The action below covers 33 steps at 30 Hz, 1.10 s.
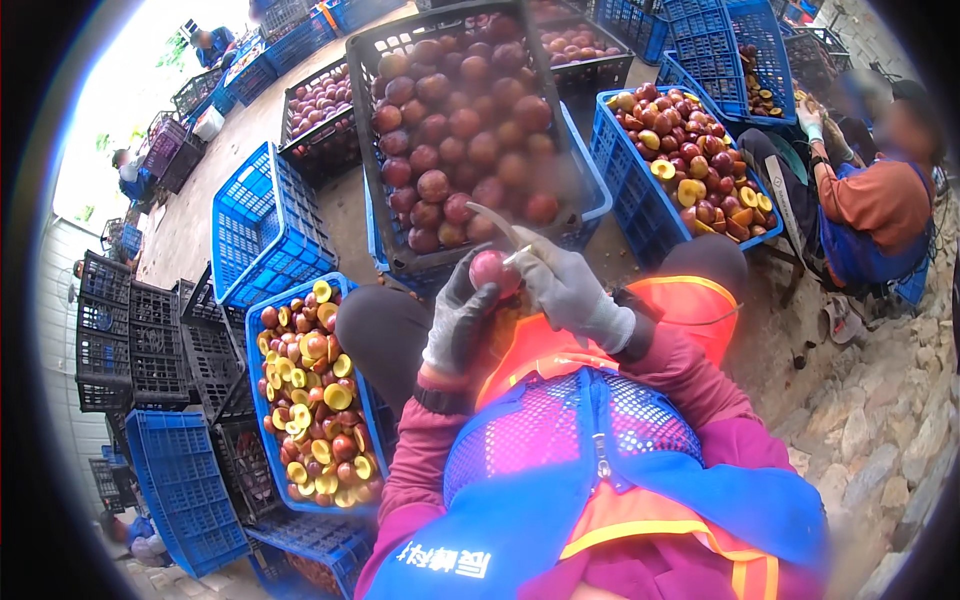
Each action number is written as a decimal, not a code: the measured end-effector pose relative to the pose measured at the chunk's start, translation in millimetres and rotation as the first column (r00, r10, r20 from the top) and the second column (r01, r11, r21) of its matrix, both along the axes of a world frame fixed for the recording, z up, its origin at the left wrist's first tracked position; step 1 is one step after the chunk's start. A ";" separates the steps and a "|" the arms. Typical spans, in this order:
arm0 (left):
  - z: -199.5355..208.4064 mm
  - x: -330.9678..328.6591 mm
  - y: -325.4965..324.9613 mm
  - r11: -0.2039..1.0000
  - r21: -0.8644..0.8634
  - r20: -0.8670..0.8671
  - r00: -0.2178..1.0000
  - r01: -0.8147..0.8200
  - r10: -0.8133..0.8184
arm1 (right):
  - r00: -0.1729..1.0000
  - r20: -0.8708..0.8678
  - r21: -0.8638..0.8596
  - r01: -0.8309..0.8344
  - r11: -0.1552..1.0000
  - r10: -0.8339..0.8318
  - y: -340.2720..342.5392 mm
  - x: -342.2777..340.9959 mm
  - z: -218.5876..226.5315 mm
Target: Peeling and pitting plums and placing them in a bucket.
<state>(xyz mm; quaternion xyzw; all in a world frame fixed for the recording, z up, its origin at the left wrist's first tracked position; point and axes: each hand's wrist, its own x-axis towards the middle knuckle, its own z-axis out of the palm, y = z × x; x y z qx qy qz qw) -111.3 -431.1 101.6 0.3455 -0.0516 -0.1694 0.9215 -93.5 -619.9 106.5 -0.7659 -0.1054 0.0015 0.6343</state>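
Note:
My left hand (462, 312), in a dark grey glove, is closed around a reddish plum (493, 271) above my lap. My right hand (572, 292), in a light grey glove, grips a small knife (492, 219) with a thin curved blade. The blade points up and to the left, just beyond the plum; the handle is mostly hidden in my fingers. Right in front of my hands, a black crate (366, 150) full of whole plums (465, 123) rests on a blue crate (597, 197). Part of that crate is blurred.
Cut plums with yellow flesh fill a blue crate (257, 372) at my left and another blue crate (628, 213) at the right. An upturned-looking blue crate (240, 235) stands beyond the left one. Black crates (130, 330) are stacked far left. A co-worker (875, 205) sits at the right.

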 end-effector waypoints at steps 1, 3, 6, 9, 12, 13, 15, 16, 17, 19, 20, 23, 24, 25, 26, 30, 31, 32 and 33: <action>-2.4 0.0 -0.3 1.000 0.017 -0.006 1.000 0.005 -0.004 | 1.000 0.017 -0.009 0.003 1.000 -0.003 0.9 -0.2 -5.4; -8.5 -1.2 -2.6 0.994 0.104 0.041 0.999 -0.036 0.032 | 0.996 0.078 -0.028 0.032 0.999 -0.030 5.2 -0.9 -10.0; -13.1 -3.6 -4.3 0.980 0.182 0.083 0.994 -0.082 0.068 | 1.000 -0.002 -0.064 0.018 0.998 -0.019 4.4 -5.3 3.7; -16.3 -2.4 -5.4 0.946 0.311 0.107 0.993 -0.087 0.057 | 0.999 0.043 -0.125 0.027 0.992 -0.021 4.5 -3.8 -15.4; -16.2 -2.2 -5.2 0.924 0.378 0.116 0.993 -0.058 0.015 | 0.995 0.087 -0.220 0.063 0.973 -0.044 6.1 -7.4 -40.1; -15.0 -1.4 -5.2 0.922 0.384 0.121 0.993 -0.045 -0.002 | 0.992 0.111 -0.246 0.086 0.965 -0.060 6.0 -8.4 -45.9; -13.4 -0.3 -5.5 0.850 0.522 0.180 0.983 -0.073 -0.026 | 0.984 0.155 -0.294 0.133 0.947 -0.090 3.9 -10.5 -57.0; -12.3 -0.1 -5.8 0.805 0.587 0.206 0.978 -0.090 -0.040 | 0.978 0.190 -0.312 0.146 0.939 -0.089 1.3 -9.3 -62.2; -10.7 0.1 -8.2 0.727 0.662 0.283 0.959 -0.181 -0.018 | 0.971 0.224 -0.329 0.158 0.931 -0.086 -2.3 -8.1 -67.0; -22.2 1.0 -5.5 0.392 0.764 0.577 0.815 -0.512 -0.060 | 0.977 0.208 -0.469 0.138 0.872 -0.043 -7.2 -5.5 -63.0; -27.0 1.0 -3.2 0.202 0.723 0.688 0.714 -0.660 -0.128 | 0.988 0.154 -0.582 0.103 0.806 -0.015 -10.7 -3.1 -60.6; -4.5 11.9 15.2 0.074 0.722 0.688 0.725 -0.688 0.017 | 0.995 0.073 -0.732 0.095 0.674 -0.061 -40.0 -8.3 -96.7; 6.4 16.9 21.9 0.215 0.707 0.656 0.738 -0.674 0.156 | 0.986 0.144 -0.698 0.162 0.697 -0.085 -40.6 -6.4 -100.0; 15.8 21.9 34.2 0.650 0.619 0.391 0.891 -0.441 0.231 | 0.973 0.204 -0.659 0.221 0.719 -0.112 -37.2 -9.0 -98.1; 24.5 17.9 38.0 0.812 0.516 0.151 0.962 -0.272 0.226 | 0.981 0.169 -0.506 0.172 0.845 -0.098 -30.2 -13.7 -97.2; 17.2 19.4 30.9 0.946 0.214 0.102 0.969 -0.243 0.225 | 0.975 0.221 -0.133 0.043 0.990 -0.012 1.6 -14.1 -26.9; 17.1 19.2 28.3 0.959 0.177 0.088 0.974 -0.220 0.207 | 0.965 0.260 -0.167 0.022 0.986 0.022 3.4 -17.7 -22.7; 18.0 18.9 26.2 0.962 0.166 0.072 0.976 -0.215 0.206 | 0.953 0.298 -0.202 0.003 0.979 0.058 5.1 -19.7 -21.0; 16.9 17.9 22.0 0.967 0.153 0.049 0.979 -0.204 0.199 | 0.957 0.276 -0.222 -0.022 0.975 0.085 4.3 -22.0 -22.7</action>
